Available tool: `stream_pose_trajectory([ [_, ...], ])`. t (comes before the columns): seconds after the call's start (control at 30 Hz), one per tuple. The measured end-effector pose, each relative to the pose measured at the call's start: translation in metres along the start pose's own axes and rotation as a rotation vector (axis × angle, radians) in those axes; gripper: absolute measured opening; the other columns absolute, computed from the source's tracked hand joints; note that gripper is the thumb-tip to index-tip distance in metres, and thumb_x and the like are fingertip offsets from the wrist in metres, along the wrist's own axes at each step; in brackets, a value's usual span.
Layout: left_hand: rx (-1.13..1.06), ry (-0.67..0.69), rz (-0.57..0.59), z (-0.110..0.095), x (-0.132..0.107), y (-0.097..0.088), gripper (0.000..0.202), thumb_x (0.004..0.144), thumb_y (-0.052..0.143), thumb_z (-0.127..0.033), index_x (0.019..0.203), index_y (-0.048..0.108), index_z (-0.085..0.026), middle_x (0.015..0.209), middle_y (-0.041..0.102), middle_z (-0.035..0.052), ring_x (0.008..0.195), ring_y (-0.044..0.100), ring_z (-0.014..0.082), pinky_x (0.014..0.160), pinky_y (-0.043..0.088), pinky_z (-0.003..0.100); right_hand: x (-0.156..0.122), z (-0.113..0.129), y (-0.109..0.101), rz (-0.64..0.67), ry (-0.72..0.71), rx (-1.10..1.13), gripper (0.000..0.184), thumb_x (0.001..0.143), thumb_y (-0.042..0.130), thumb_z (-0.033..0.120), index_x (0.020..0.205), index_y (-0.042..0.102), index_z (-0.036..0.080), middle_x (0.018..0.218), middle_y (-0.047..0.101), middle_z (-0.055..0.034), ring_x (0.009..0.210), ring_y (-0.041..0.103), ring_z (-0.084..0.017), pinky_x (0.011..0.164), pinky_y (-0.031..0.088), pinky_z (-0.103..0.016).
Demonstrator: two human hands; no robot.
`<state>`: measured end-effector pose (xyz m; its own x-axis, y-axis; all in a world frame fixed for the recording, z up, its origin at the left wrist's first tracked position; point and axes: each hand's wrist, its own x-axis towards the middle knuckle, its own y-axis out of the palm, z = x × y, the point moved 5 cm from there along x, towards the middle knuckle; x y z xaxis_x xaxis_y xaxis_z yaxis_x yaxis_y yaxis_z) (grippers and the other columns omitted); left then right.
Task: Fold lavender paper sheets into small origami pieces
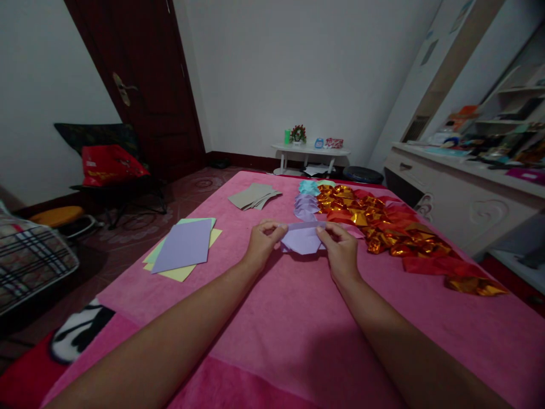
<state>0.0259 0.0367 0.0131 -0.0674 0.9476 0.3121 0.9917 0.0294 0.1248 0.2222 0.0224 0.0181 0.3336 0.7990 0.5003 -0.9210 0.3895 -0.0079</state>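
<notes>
A folded sheet of purple paper [302,237] is held up between my two hands over the pink cloth [281,318]. My left hand [264,241] pinches its left edge between thumb and fingers. On the opposite edge, my right hand [339,244] grips the paper the same way. Folded purple pieces [305,207] lie just beyond it, with light blue ones [309,187] behind them. To the right spread many shiny gold and red folded papers [374,218]. Flat purple, green and yellow sheets [185,244] are stacked on the left.
Grey paper pieces [254,196] lie fanned near the far edge of the cloth. Behind is a small white table [313,150] with a plant. A chair with a red bag [111,165] stands left, and a white dresser [464,187] stands right.
</notes>
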Motion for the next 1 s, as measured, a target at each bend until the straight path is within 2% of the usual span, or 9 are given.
stream_pose_trajectory([
  [0.1, -0.048, 0.001, 0.003, 0.003, 0.001, -0.001, 0.023, 0.071, 0.071, -0.036, 0.069, 0.069, -0.014, 0.078, 0.062, 0.0031, 0.064, 0.054, 0.0091, 0.054, 0.040, 0.019, -0.004, 0.001, 0.007, 0.074, 0.110, 0.143, 0.020, 0.073, 0.068, 0.035, 0.083, 0.070, 0.018, 0.075, 0.064, -0.0018, 0.066, 0.057, -0.016, 0.059, 0.046, -0.027],
  [0.23, -0.107, -0.106, 0.119, 0.014, 0.001, 0.004, 0.027, 0.072, 0.070, -0.038, 0.081, 0.068, -0.012, 0.063, 0.060, -0.0002, 0.053, 0.050, 0.0080, 0.049, 0.037, 0.019, -0.007, 0.002, 0.010, 0.097, 0.148, 0.179, 0.020, 0.072, 0.069, 0.036, 0.076, 0.069, 0.016, 0.066, 0.061, 0.0010, 0.058, 0.052, -0.013, 0.053, 0.040, -0.024],
  [0.37, -0.159, -0.156, 0.038, 0.016, 0.001, 0.000, 0.030, 0.070, 0.071, -0.034, 0.090, 0.067, -0.012, 0.062, 0.060, -0.0011, 0.051, 0.050, 0.0079, 0.048, 0.036, 0.019, -0.005, -0.004, 0.010, 0.121, 0.158, 0.166, 0.020, 0.075, 0.066, 0.036, 0.075, 0.067, 0.016, 0.065, 0.059, 0.0012, 0.057, 0.050, -0.012, 0.052, 0.038, -0.024],
  [0.47, -0.179, -0.153, -0.027, 0.015, 0.003, -0.004, 0.037, 0.069, 0.069, -0.027, 0.104, 0.065, -0.015, 0.058, 0.058, -0.0036, 0.048, 0.047, 0.0070, 0.046, 0.032, 0.017, -0.005, -0.006, 0.012, 0.156, 0.181, 0.216, 0.023, 0.076, 0.065, 0.034, 0.093, 0.066, 0.018, 0.068, 0.062, 0.0007, 0.059, 0.053, -0.014, 0.056, 0.041, -0.025],
  [0.57, -0.173, -0.153, -0.061, 0.016, 0.005, -0.007, 0.024, 0.067, 0.064, -0.019, 0.089, 0.070, -0.012, 0.064, 0.063, 0.0001, 0.051, 0.048, 0.0066, 0.047, 0.032, 0.017, -0.005, -0.003, 0.014, 0.189, 0.151, 0.203, 0.034, 0.078, 0.062, 0.031, 0.110, 0.062, 0.021, 0.075, 0.065, -0.0003, 0.065, 0.057, -0.016, 0.060, 0.043, -0.027],
  [0.67, -0.183, -0.181, -0.107, 0.019, 0.006, -0.009, 0.017, 0.064, 0.062, -0.016, 0.078, 0.072, -0.010, 0.068, 0.066, 0.0029, 0.052, 0.049, 0.0069, 0.048, 0.032, 0.017, -0.006, 0.002, 0.016, 0.232, 0.120, 0.136, 0.024, 0.076, 0.060, 0.030, 0.097, 0.069, 0.021, 0.086, 0.067, -0.0028, 0.075, 0.058, -0.017, 0.065, 0.044, -0.028],
  [0.73, -0.239, -0.208, -0.129, 0.020, 0.006, -0.009, 0.020, 0.063, 0.063, -0.015, 0.079, 0.072, -0.010, 0.067, 0.067, 0.0036, 0.052, 0.050, 0.0079, 0.049, 0.034, 0.018, -0.008, 0.002, 0.018, 0.289, 0.165, 0.113, 0.021, 0.074, 0.061, 0.030, 0.091, 0.070, 0.020, 0.080, 0.065, -0.0021, 0.069, 0.056, -0.016, 0.062, 0.044, -0.027],
  [0.83, -0.351, -0.253, -0.124, 0.020, 0.005, -0.007, 0.024, 0.060, 0.067, -0.015, 0.082, 0.072, -0.008, 0.068, 0.068, 0.0053, 0.053, 0.053, 0.0093, 0.052, 0.038, 0.020, -0.012, 0.001, 0.022, 0.355, 0.247, 0.159, 0.028, 0.070, 0.064, 0.029, 0.096, 0.069, 0.019, 0.071, 0.062, 0.0001, 0.061, 0.052, -0.014, 0.056, 0.042, -0.026],
  [1.0, -0.396, -0.268, -0.097, 0.022, 0.006, -0.007, 0.031, 0.059, 0.072, -0.016, 0.088, 0.072, -0.007, 0.068, 0.068, 0.0058, 0.054, 0.054, 0.0094, 0.053, 0.039, 0.021, -0.015, -0.001, 0.030, 0.478, 0.309, 0.225, 0.033, 0.064, 0.065, 0.026, 0.096, 0.068, 0.020, 0.084, 0.067, -0.0019, 0.069, 0.058, -0.016, 0.062, 0.045, -0.028],
])
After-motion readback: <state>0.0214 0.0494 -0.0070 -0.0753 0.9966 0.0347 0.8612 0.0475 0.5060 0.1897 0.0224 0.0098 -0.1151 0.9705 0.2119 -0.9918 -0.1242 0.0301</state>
